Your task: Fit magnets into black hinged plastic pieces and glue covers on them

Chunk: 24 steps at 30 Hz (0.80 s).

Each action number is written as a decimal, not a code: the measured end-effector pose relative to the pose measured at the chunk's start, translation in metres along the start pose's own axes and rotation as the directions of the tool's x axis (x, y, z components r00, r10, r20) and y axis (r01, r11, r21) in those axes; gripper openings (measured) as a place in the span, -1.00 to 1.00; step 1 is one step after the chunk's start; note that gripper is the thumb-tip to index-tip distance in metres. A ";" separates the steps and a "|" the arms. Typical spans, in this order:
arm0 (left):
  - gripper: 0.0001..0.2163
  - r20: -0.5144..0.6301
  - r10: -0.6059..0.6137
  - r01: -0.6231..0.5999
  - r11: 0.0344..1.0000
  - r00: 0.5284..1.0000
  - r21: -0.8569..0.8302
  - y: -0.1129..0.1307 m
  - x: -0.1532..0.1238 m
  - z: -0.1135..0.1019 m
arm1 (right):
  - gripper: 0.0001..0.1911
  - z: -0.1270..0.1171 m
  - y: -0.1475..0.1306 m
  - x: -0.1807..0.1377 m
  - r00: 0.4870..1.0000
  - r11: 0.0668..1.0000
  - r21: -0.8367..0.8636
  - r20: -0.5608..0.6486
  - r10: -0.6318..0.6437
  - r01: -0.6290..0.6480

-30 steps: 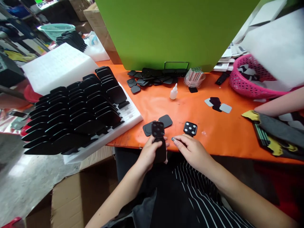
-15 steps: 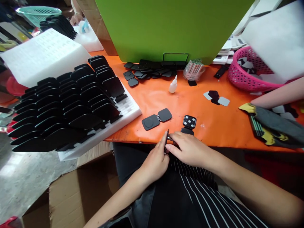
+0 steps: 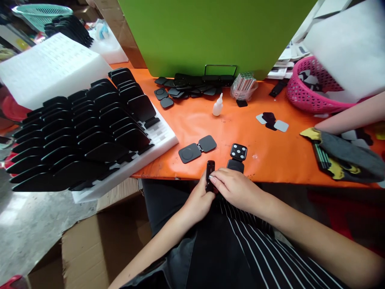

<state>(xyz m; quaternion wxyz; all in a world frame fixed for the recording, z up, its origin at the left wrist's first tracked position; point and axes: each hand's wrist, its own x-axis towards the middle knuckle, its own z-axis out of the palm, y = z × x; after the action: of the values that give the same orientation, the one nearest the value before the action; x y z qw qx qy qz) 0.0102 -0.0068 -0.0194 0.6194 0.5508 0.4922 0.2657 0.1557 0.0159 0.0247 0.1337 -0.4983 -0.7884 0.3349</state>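
Note:
My left hand (image 3: 199,200) is closed around a small black folding pad (image 3: 211,165), held upright just off the table's front edge. Its narrow side faces me, showing small marks near the top. The fingertips of my right hand (image 3: 239,188) are pinched together against the same pad; whether anything small sits between them is hidden. On the table just beyond lies an opened black hinged pad with a ring on one half (image 3: 190,153). Right of it, another hinged pad (image 3: 239,151) shows several white dots on its far half, its near half partly behind my right hand.
A white foam tray (image 3: 168,141) full of upright black panels fills the left. A white dropper bottle (image 3: 217,106), a heap of black pads (image 3: 192,85), bundled rods (image 3: 244,86) and loose squares (image 3: 269,119) lie farther back. At right are a pink basket (image 3: 313,103) and dark cloth (image 3: 350,154).
The pad in my hands has turned from edge-on, so its narrow side now faces me. My right fingertips have come against it. At upper left, another person's hand is out of view.

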 end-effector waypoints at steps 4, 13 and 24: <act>-0.32 -0.018 0.045 -0.040 0.973 0.999 0.229 0.005 -0.003 0.001 | -0.74 0.003 -0.002 -0.002 1.000 0.989 -0.146 0.002 0.028 -0.027; -0.48 0.009 0.055 -0.056 0.969 0.998 0.240 0.008 -0.007 0.006 | -0.73 0.005 -0.003 -0.005 0.996 0.996 -0.026 -0.035 0.081 -0.082; -0.68 0.059 -0.100 0.114 0.926 0.993 -0.359 -0.002 0.000 -0.001 | -0.71 0.002 0.014 -0.006 0.958 0.756 0.605 0.041 0.282 -0.249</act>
<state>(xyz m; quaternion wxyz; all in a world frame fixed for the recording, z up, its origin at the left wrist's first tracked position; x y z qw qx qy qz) 0.0092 -0.0068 -0.0214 0.7333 0.4050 0.4519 0.3066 0.1674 0.0137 0.0151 0.2577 -0.5446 -0.5575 0.5711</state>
